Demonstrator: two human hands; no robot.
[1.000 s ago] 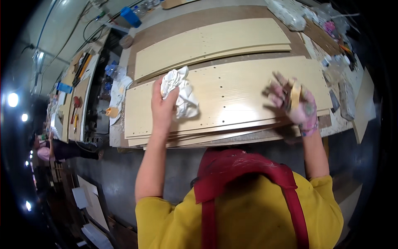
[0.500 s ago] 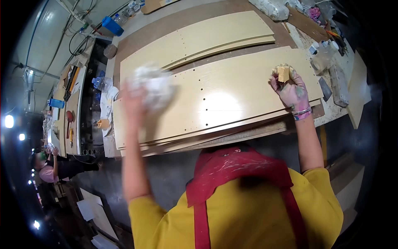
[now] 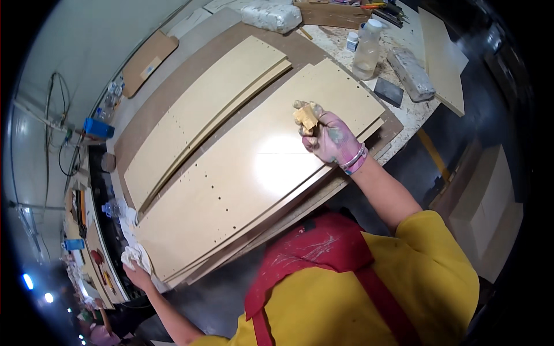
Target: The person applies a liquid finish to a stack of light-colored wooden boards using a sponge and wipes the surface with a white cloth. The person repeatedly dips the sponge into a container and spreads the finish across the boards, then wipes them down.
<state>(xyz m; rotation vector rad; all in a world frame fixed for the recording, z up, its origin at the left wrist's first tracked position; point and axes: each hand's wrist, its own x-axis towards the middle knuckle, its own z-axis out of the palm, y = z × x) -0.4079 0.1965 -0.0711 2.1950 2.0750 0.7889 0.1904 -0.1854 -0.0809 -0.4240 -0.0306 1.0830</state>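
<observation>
A long cream-coloured board point(image 3: 254, 173) with a row of small drilled holes lies on top of another on the table. Past its lower left corner, my left hand point(image 3: 138, 277) is closed on a bunched white cloth point(image 3: 136, 258). My right hand point(image 3: 333, 138), stained purple and green, hovers over the right part of the board. Its fingers are wrapped round a small tan block point(image 3: 307, 117); whether that is wood or sponge I cannot make out. Behind lies a second pair of cream boards point(image 3: 208, 115), stacked flat.
On the table's right side stand a clear plastic bottle point(image 3: 367, 52), a small white bottle point(image 3: 352, 41), a dark grey flat pad point(image 3: 388, 92) and a whitish wrapped block point(image 3: 411, 74). A blue container point(image 3: 98, 128) is at the far left. Another person point(image 3: 101, 334) is at lower left.
My left hand has moved with the white cloth off the board to its lower left end. My right hand keeps the tan block. The whole view has turned, tilting the boards.
</observation>
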